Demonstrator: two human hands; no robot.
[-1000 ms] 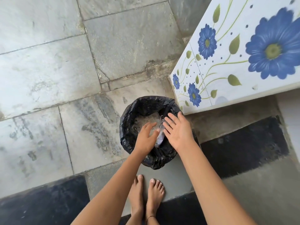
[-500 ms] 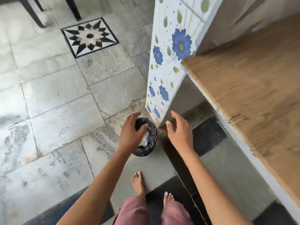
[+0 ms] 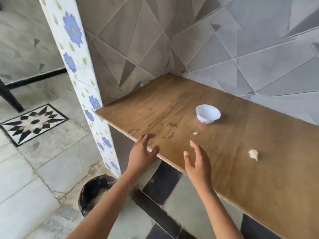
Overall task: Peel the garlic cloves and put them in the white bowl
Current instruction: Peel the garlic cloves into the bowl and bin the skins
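Note:
A small white bowl [image 3: 208, 116] stands on the wooden counter [image 3: 172, 107] near the tiled wall. In front of the bowl lies a small pale garlic piece [image 3: 195, 133]. A larger garlic piece [image 3: 253, 154] with papery skin lies further right on the counter. My left hand [image 3: 141, 153] hovers at the counter's front edge with fingers spread and holds nothing. My right hand [image 3: 198, 163] is above the counter, fingers relaxed and empty, to the left of the larger garlic piece.
A bin lined with a black bag [image 3: 95, 190] stands on the stone floor below the counter's left end. A floral tiled pillar [image 3: 81, 80] rises at the counter's left side. A star-pattern floor tile [image 3: 34, 122] lies further left.
The view has swung up from the bin on the floor to the counter. Both hands have risen from over the bin to the counter's front edge.

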